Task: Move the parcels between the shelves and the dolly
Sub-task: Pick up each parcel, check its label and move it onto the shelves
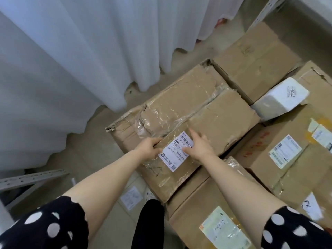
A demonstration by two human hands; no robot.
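- Your left hand gripped the left edge of the taped parcel, fingers curled round it.
- Your right hand lay flat on its top, fingers straight, thumb at the white label.
- The parcel sat in the middle of the frame, with other boxes just beside it on the right.
- A white curtain hung at the upper left.

L hand grips, R hand rests on taped parcel.

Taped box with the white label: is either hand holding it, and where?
The left hand grips the taped box at its near left edge, beside the label; the right hand only rests flat on top.
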